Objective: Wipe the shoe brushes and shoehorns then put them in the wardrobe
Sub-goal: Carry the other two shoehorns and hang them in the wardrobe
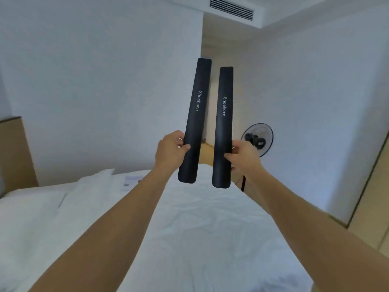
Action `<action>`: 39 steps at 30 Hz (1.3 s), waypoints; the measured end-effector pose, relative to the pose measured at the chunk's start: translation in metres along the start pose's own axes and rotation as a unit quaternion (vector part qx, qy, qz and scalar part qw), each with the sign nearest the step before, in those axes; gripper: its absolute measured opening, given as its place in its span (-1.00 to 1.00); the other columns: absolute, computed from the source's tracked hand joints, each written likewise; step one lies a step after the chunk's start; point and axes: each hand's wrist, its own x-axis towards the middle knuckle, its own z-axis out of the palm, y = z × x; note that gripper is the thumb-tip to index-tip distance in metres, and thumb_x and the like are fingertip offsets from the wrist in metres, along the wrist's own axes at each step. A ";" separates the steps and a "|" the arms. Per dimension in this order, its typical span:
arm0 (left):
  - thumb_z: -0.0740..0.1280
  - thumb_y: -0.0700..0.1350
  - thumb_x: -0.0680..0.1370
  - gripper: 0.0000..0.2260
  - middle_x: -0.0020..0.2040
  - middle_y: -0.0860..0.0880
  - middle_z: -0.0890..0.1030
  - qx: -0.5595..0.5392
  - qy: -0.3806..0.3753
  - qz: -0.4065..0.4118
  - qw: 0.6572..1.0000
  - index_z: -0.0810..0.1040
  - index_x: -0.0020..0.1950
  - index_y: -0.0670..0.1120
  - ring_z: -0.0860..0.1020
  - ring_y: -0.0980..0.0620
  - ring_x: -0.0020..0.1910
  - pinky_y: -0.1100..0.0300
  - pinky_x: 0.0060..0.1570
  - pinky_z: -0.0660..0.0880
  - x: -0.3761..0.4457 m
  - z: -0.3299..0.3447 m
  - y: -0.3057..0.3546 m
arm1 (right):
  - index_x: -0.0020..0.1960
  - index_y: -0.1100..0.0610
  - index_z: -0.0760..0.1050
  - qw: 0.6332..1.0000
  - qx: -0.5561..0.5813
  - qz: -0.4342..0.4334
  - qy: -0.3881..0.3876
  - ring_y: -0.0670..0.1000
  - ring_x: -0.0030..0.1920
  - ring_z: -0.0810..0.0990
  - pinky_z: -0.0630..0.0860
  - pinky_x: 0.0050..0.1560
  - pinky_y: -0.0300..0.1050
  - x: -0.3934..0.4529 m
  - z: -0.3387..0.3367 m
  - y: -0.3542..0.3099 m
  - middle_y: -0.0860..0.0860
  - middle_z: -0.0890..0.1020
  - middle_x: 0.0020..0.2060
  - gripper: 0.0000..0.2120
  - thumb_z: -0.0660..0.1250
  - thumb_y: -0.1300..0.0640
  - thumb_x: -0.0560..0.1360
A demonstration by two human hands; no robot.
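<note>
Holding two black shoehorns up over the bed, one in each hand.

My left hand (170,151) grips the left shoehorn (195,121) near its lower end, thumb across the front and fingers curled behind; my right hand (244,153) pinches the right shoehorn (224,127) the same way. Both stand almost upright, side by side and apart, each printed "Shoehorn". Below them lies the white bed (189,239); a black fan (257,139) stands by the wall behind my right hand.
</note>
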 end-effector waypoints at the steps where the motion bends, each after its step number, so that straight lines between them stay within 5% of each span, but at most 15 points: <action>1: 0.40 -0.14 0.53 -0.89 -0.01 -0.05 0.66 -0.013 -0.014 0.009 1.000 0.55 0.03 -0.05 0.60 -0.06 -0.03 -0.07 0.04 0.58 0.006 0.022 0.007 | 0.06 0.02 0.55 1.000 -0.017 0.006 0.021 0.14 -0.07 0.69 0.69 -0.13 0.12 0.002 -0.016 0.012 0.07 0.69 -0.11 -0.78 0.37 0.29 0.50; 6: 0.38 -0.14 0.55 -0.91 -0.06 -0.05 0.65 -0.080 -0.108 0.058 0.989 0.53 0.03 -0.07 0.61 -0.05 -0.08 -0.10 -0.05 0.61 0.038 0.131 0.039 | 0.21 0.07 0.56 0.991 -0.049 0.067 0.105 0.19 -0.02 0.68 0.65 0.00 0.21 0.021 -0.089 0.072 0.11 0.69 -0.04 -0.68 0.38 0.32 0.50; 15: 0.42 -0.22 0.48 -0.91 -0.16 0.00 0.67 -0.199 -0.208 0.122 0.950 0.57 -0.04 -0.09 0.63 0.03 -0.13 -0.06 -0.01 0.59 0.095 0.281 0.104 | -0.03 -0.08 0.50 0.958 -0.112 0.141 0.221 0.05 -0.20 0.68 0.69 -0.26 -0.01 0.058 -0.206 0.137 0.00 0.66 -0.18 -0.71 0.38 0.32 0.49; 22: 0.43 -0.22 0.45 -0.88 -0.17 -0.03 0.66 -0.259 -0.283 0.136 0.913 0.57 -0.07 -0.07 0.64 -0.07 -0.12 -0.13 -0.10 0.62 0.102 0.390 0.156 | 0.27 0.07 0.49 0.935 -0.123 0.184 0.278 -0.02 -0.19 0.61 0.61 -0.39 -0.21 0.058 -0.279 0.189 -0.08 0.59 -0.15 -0.67 0.36 0.31 0.55; 28: 0.44 -0.22 0.45 -0.87 -0.13 -0.09 0.67 -0.281 -0.309 0.149 0.896 0.57 -0.06 -0.05 0.64 -0.12 -0.12 -0.15 -0.12 0.63 0.094 0.481 0.199 | 0.29 0.11 0.51 0.922 -0.136 0.189 0.309 0.09 -0.08 0.63 0.67 -0.23 -0.06 0.064 -0.346 0.244 0.01 0.63 -0.06 -0.67 0.35 0.31 0.55; 32: 0.43 -0.22 0.44 -0.87 -0.13 -0.09 0.66 -0.279 -0.305 0.148 0.898 0.57 -0.06 -0.06 0.64 -0.13 -0.12 -0.14 -0.12 0.63 0.095 0.540 0.235 | 0.19 0.09 0.54 0.922 -0.135 0.179 0.317 0.06 -0.12 0.63 0.60 -0.39 -0.21 0.080 -0.401 0.290 -0.02 0.62 -0.14 -0.73 0.36 0.33 0.54; 39: 0.43 -0.22 0.44 -0.86 -0.12 -0.09 0.67 -0.285 -0.286 0.146 0.903 0.58 -0.03 -0.08 0.64 -0.11 -0.12 -0.11 -0.12 0.63 0.107 0.651 0.314 | 0.19 0.07 0.53 0.927 -0.135 0.174 0.304 -0.05 -0.19 0.61 0.61 -0.40 -0.23 0.121 -0.508 0.367 -0.06 0.62 -0.16 -0.72 0.37 0.31 0.54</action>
